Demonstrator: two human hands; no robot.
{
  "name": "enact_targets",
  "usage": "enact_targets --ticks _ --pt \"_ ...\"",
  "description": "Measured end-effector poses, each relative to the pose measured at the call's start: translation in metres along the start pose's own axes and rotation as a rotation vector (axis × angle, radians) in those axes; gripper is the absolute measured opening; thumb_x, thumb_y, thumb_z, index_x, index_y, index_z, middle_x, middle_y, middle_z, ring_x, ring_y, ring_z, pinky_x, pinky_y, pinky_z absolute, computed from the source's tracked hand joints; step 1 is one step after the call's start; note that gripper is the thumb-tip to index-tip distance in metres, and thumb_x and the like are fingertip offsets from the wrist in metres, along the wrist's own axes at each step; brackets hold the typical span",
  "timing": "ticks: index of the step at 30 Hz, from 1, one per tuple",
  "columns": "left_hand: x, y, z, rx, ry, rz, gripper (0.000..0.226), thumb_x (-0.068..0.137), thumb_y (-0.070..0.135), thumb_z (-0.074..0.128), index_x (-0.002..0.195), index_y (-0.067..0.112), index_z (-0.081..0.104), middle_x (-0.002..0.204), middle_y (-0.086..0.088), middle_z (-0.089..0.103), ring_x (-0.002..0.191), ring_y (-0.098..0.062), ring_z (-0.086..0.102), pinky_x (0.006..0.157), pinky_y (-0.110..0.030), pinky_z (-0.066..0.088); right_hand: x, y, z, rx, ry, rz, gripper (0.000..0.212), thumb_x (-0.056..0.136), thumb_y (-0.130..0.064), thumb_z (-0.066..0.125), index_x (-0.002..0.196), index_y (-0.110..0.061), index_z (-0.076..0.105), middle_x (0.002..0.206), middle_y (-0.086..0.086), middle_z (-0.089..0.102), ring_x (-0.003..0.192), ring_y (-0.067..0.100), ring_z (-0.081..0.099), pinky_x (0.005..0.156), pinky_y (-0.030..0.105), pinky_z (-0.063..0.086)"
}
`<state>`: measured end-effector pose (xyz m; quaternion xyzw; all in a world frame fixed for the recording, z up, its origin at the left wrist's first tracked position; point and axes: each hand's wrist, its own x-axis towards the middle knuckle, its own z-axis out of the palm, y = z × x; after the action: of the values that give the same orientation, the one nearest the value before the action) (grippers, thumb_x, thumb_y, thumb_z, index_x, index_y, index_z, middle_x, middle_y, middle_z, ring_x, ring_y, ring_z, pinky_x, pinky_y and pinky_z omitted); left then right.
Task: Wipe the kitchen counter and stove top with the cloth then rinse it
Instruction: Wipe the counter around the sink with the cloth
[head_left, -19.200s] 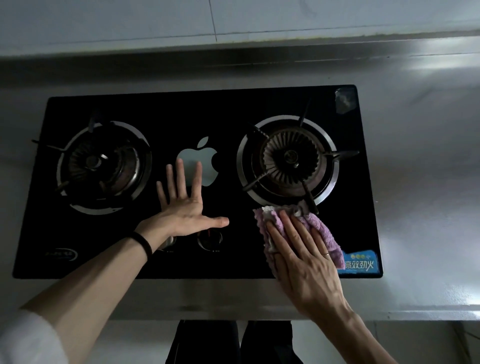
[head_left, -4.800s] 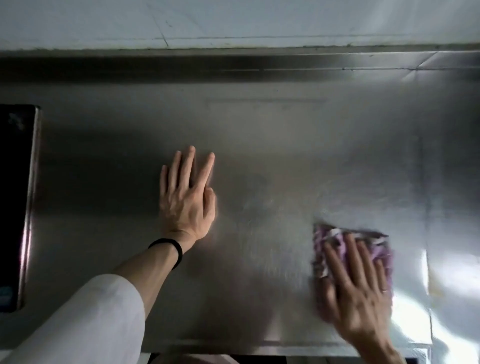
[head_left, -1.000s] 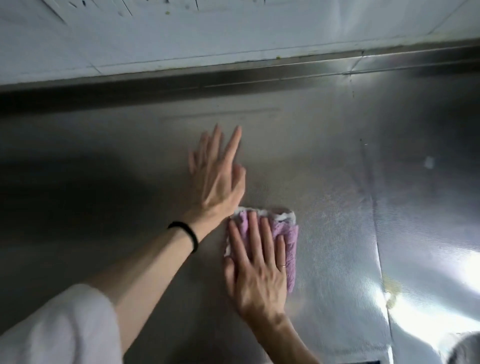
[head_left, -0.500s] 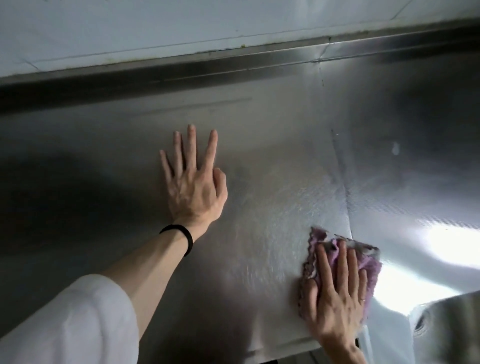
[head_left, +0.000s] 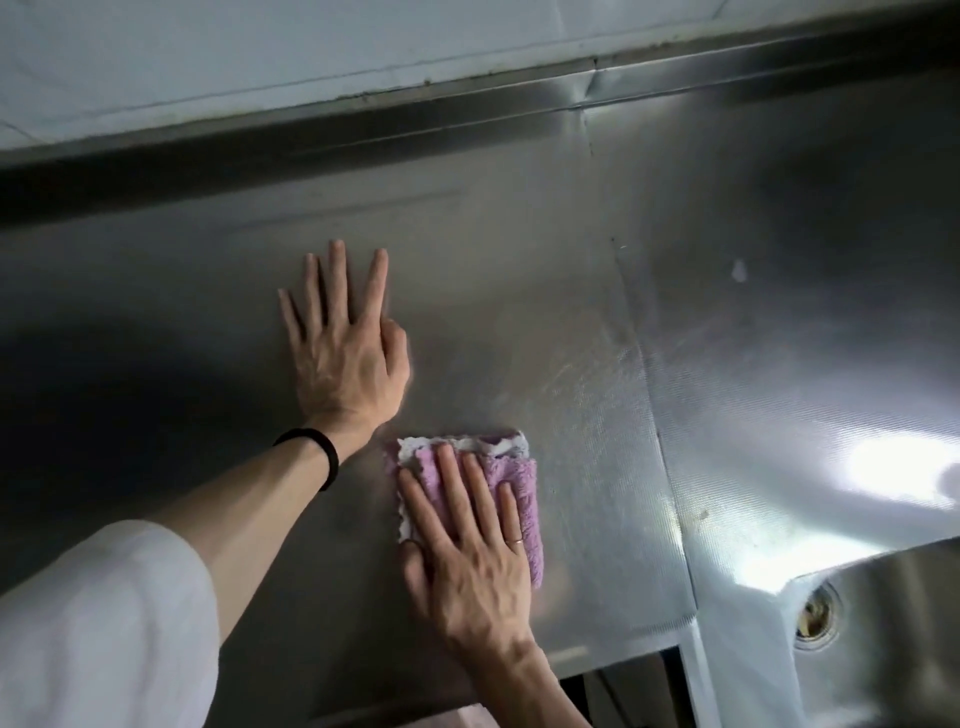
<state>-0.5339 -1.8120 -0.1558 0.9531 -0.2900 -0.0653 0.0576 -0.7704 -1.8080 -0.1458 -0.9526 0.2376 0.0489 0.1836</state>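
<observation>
The flat right hand (head_left: 470, 561) presses the folded pink-and-white fleecy cloth (head_left: 511, 486), long axis toward the wall, beside the flat, spread, empty left hand (head_left: 345, 358) on the steel counter (head_left: 519, 291).

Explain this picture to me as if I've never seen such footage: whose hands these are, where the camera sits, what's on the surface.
The camera sits on a person's head, looking down at their own bare hands. The left hand lies flat on a steel counter, palm down, a black band on its wrist. The right hand presses a folded pink cloth flat against the counter, fingers spread over it, to wipe. At the lower right is a sink with its drain showing. A pale wall runs behind.
</observation>
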Motion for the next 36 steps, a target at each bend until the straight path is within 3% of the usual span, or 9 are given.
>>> enact_targets --ticks 6,11,19,24,29,36 --pt "0.004 0.006 -0.005 -0.032 -0.033 -0.018 0.075 0.099 0.029 0.052 0.166 0.028 0.018 0.174 -0.014 0.011 0.160 -0.040 0.011 0.128 -0.063 0.004 -0.026 0.069 -0.013 -0.028 0.076 0.049 0.073 0.091 -0.046 0.058 0.160 -0.037 0.035 0.172 -0.002 0.022 0.159 0.022 0.020 0.129 0.045 0.012" --pt "-0.010 0.054 -0.011 -0.089 -0.034 0.018 0.076 0.093 0.033 0.033 0.166 0.032 0.014 0.175 -0.009 0.008 0.161 -0.034 0.009 0.128 -0.063 0.001 -0.036 0.097 -0.017 -0.030 0.083 -0.012 0.076 0.089 -0.045 0.057 0.160 -0.036 0.035 0.172 -0.001 0.024 0.158 0.021 0.022 0.127 0.048 0.020" --pt "-0.007 0.166 0.009 -0.219 -0.043 -0.101 0.069 0.101 0.029 0.036 0.166 0.035 0.014 0.175 -0.008 0.009 0.162 -0.033 0.006 0.128 -0.060 0.004 -0.115 0.191 -0.033 -0.122 0.128 0.130 0.086 0.073 -0.048 0.059 0.157 -0.044 0.038 0.171 -0.004 0.027 0.157 0.021 0.026 0.124 0.046 0.022" --pt "-0.012 0.189 0.027 -0.089 0.020 -0.199 0.070 0.100 0.032 0.036 0.166 0.034 0.014 0.176 -0.008 0.002 0.163 -0.032 0.001 0.129 -0.057 0.003 -0.117 0.201 -0.032 -0.092 0.104 0.135 0.088 0.073 -0.051 0.056 0.158 -0.047 0.032 0.171 -0.004 0.024 0.153 0.024 0.030 0.123 0.047 0.020" --pt "-0.011 0.194 0.029 -0.053 0.047 -0.220 0.073 0.095 0.033 0.033 0.166 0.033 0.017 0.176 -0.008 0.007 0.162 -0.032 0.006 0.129 -0.058 0.005 -0.049 0.206 -0.047 -0.038 0.139 0.084 0.080 0.084 -0.045 0.056 0.160 -0.041 0.033 0.172 -0.002 0.024 0.159 0.020 0.020 0.128 0.048 0.014" --pt "-0.010 0.192 0.031 -0.018 0.029 -0.205 0.076 0.095 0.033 0.040 0.166 0.034 0.014 0.176 -0.009 0.005 0.162 -0.033 0.004 0.130 -0.058 0.004 0.109 0.202 -0.085 0.015 0.117 0.056 0.067 0.099 -0.045 0.042 0.163 -0.034 0.026 0.173 0.006 0.016 0.161 0.024 0.008 0.130 0.049 0.002"
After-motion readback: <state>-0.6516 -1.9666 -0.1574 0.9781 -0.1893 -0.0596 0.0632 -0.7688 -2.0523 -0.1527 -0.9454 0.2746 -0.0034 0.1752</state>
